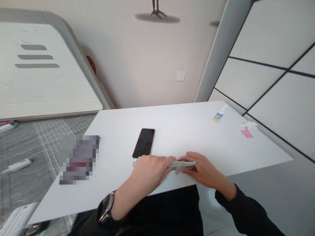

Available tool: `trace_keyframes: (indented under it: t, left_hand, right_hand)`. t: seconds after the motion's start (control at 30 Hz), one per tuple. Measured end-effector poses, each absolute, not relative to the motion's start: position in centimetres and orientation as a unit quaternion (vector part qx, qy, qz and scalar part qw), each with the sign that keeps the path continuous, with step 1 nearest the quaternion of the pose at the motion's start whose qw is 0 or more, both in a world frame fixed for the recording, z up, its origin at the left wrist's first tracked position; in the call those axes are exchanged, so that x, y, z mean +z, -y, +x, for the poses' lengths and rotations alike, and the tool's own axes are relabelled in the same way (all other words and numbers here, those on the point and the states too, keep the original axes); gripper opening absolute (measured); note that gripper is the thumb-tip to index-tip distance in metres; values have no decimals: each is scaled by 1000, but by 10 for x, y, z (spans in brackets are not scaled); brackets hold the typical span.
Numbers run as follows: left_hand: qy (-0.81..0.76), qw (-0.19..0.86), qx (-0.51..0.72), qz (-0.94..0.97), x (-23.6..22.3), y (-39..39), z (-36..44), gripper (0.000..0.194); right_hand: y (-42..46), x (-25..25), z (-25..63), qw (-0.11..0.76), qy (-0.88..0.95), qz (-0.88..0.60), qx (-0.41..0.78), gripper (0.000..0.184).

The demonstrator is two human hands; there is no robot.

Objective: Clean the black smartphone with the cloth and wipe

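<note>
Near the table's front edge, both hands grip a narrow light-grey object (182, 165) with a slotted right end; its exact kind I cannot make out. My left hand (151, 167) is wrapped over its left part from above and hides much of it. A small grey tip shows past the knuckles on the left. My right hand (203, 168) holds the right end, fingers on the far side and thumb on the near side. Just beyond my left hand lies a smartphone (144, 142), flat with its dark screen up.
The white table (187, 131) carries a blurred-out flat item (81, 160) at left. Toward the back right stand a small spray bottle (219, 114), a crumpled tissue (248, 125) and a pink slip (247, 133). A bed (44, 144) borders the left side; a wall rises behind.
</note>
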State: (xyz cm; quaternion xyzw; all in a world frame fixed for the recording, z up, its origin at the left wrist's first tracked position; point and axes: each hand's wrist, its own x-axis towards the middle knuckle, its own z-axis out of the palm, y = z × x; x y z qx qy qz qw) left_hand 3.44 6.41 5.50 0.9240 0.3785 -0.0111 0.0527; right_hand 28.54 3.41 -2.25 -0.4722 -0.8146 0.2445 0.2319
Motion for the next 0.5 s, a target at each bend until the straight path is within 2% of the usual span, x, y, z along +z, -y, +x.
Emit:
trace_keyframes:
  t: [0.2, 0.33, 0.5]
  left_hand:
    - [-391, 46, 0, 919, 48, -58, 59, 23]
    - [-386, 54, 16, 921, 40, -52, 89, 27]
    - [-376, 56, 19, 925, 37, -54, 97, 30]
  right_hand:
    - [-36, -23, 285, 237, 811, -472, 250, 28]
    - [-37, -28, 285, 250, 806, -475, 251, 6]
    - [-36, -29, 286, 261, 793, -485, 259, 7]
